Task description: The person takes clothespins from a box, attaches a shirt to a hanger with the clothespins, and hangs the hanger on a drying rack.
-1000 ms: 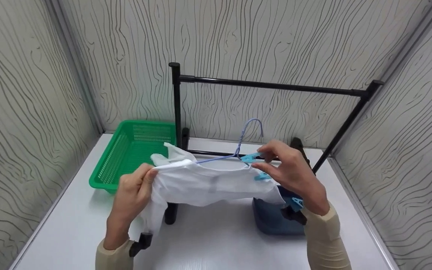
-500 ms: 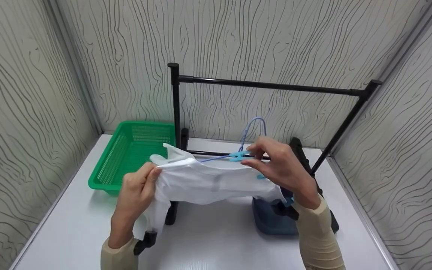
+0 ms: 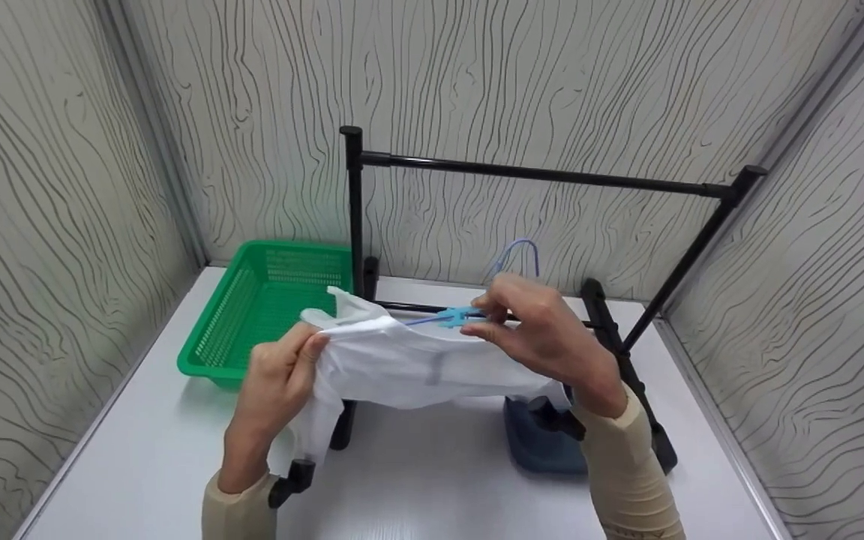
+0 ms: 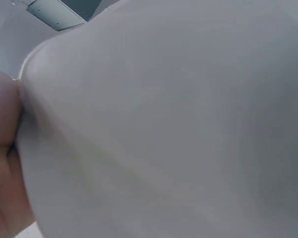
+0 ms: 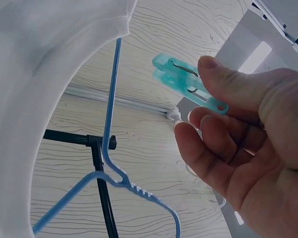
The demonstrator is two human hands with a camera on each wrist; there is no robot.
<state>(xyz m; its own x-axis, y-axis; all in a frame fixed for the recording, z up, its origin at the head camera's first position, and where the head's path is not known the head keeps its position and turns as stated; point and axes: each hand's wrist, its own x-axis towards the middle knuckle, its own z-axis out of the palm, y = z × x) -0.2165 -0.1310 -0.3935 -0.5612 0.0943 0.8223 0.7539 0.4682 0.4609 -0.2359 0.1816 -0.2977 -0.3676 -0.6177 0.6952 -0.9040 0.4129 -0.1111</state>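
A white shirt (image 3: 409, 367) hangs on a blue wire hanger (image 3: 423, 320), held up above the table. My left hand (image 3: 274, 382) grips the shirt at its left shoulder; in the left wrist view the white cloth (image 4: 154, 124) fills most of the picture. Between thumb and fingers, my right hand (image 3: 548, 337) pinches a light blue clothespin (image 3: 451, 317) beside the neckline. The right wrist view shows this clothespin (image 5: 176, 79) apart from the hanger wire (image 5: 111, 94) and the collar. The right hand covers part of the hanger and the shirt's right shoulder.
Behind the shirt stands a black clothes rack (image 3: 537, 172) with a horizontal top bar. A green basket (image 3: 203, 352) sits at the back left. Below the right forearm is a dark blue bin (image 3: 544, 450). Patterned panels (image 3: 42, 262) enclose the white table (image 3: 417, 495).
My right hand has moved left along the neckline with the clothespin, toward the left shoulder. The second clothespin on the shirt's right side is now hidden. The left hand keeps its grip.
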